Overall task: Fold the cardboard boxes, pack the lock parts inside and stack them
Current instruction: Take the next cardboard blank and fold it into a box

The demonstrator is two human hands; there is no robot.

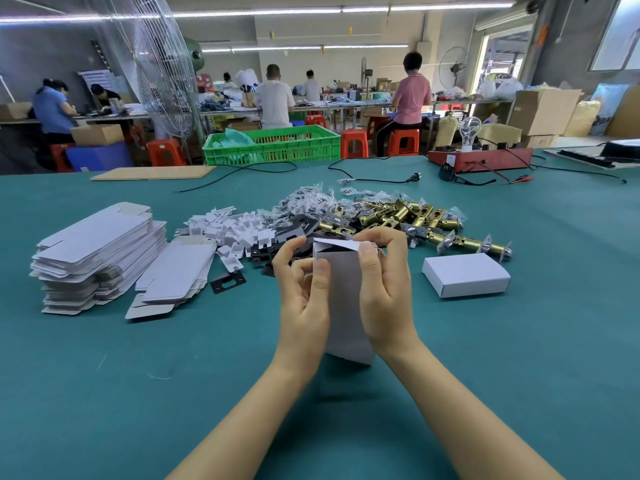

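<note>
A white cardboard box [344, 299] stands upright above the green table [138, 375], its top end open with a flap raised. My left hand [303, 292] grips its left side, thumb on the front face. My right hand [384, 289] grips its right side, with thumb and fingers pinching at the top flap. A closed white box [465, 275] lies to the right. Flat box blanks [100, 251] are stacked at the left, with more blanks [176, 271] beside them. Behind the hands lie brass latch bolts [415, 220], black plates [228, 280], white inserts [235, 230] and bagged screws [308, 199].
At the table's far edge are a green crate [273, 147], a cardboard sheet [152, 173], black cables [381, 180] and a red tester unit [479, 159] with a bulb. Several people sit at benches in the background.
</note>
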